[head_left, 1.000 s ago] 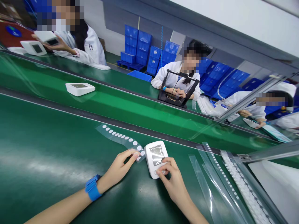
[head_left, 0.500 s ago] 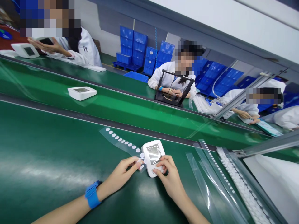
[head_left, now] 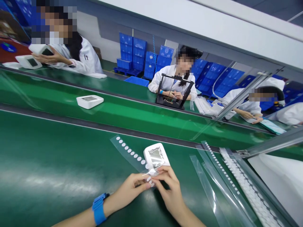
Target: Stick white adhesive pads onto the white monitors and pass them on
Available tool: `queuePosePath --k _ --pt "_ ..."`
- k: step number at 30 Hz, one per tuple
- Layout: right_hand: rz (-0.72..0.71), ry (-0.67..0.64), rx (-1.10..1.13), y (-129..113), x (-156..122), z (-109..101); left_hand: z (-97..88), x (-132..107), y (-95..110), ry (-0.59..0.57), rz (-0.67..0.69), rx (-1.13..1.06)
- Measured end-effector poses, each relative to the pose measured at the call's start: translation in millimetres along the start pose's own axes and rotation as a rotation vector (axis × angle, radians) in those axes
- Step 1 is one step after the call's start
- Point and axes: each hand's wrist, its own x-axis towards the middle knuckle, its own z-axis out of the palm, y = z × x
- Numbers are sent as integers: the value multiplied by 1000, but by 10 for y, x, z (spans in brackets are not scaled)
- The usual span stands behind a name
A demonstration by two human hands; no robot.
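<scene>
My left hand (head_left: 129, 188), with a blue wrist strap (head_left: 98, 208), pinches the near end of a clear strip of round white stickers (head_left: 126, 155). The strip's far end trails to the upper left over the green bench. My right hand (head_left: 172, 190) has its thumb and fingertips closed at the same end of the strip, touching close to my left fingertips. Behind my fingers lies a white device with a grey screen (head_left: 156, 157). Its lower part, with the buttons, is hidden by the strip and my right hand.
Clear strips (head_left: 205, 186) and a strip of white dots (head_left: 222, 168) lie to the right. Beyond the bench edge, another white device (head_left: 90, 101) sits on the green conveyor belt (head_left: 127, 117). Co-workers in white coats sit across, one behind a black frame (head_left: 174, 91).
My right hand has left the device's buttons and met my left hand at the strip's end. The strip has shifted right and lower. The device on the belt appears further right.
</scene>
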Motion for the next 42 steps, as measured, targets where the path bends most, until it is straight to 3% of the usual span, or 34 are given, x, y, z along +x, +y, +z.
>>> queuePosePath --k 6,15,19,22,24,26,28,30,34,38,42 --pt "-34 45 55 -9 -55 86 26 -22 2 -24 10 -42" --pt "-32 46 47 -9 -30 107 48 -20 85 33 38 158" --pt "-14 47 -59 -26 -61 104 86 -38 114 59 45 195" --pt "-129 -14 -189 -84 -122 109 82 -27 68 88 34 191" --pt "-253 -121 -228 -131 -148 105 37 0 20 147 21 170" --pt "-294 -138 -226 -154 -131 67 -45 36 -11 221 9 151" --pt "-189 -26 -207 -125 -63 -24 -147 74 -7 265 -1 153" --pt "2 87 -186 -35 31 -163 -240 103 25 290 -9 157" --pt "312 103 -97 231 157 -428 -329 128 82 308 5 144" --pt "395 94 91 384 152 -476 -331 130 62 290 19 134" --pt "400 86 168 365 151 -423 -340 124 13 284 11 127"
